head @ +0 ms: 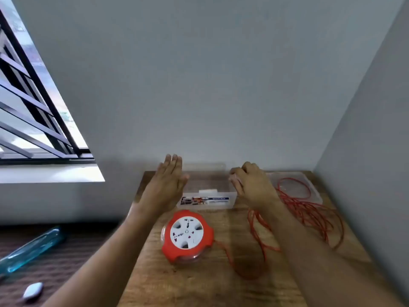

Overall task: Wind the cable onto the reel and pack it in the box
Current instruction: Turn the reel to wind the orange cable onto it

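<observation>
Head view: the round red-and-white socket reel (187, 236) lies flat mid-worktop (199, 284), red thin cable (309, 213) sprawled unwound to its right, partly over a clear lid (314, 187). Left hand (164, 187) is spread, empty; right hand (250, 185) curled, contents untellable, both at the clear plastic box (207, 201). Box is best shifted back first; walls crowd the far and right edges.

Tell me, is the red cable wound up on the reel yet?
Not yet. The red cable lies loose in tangled loops across the table, trailing from the reel.
</observation>
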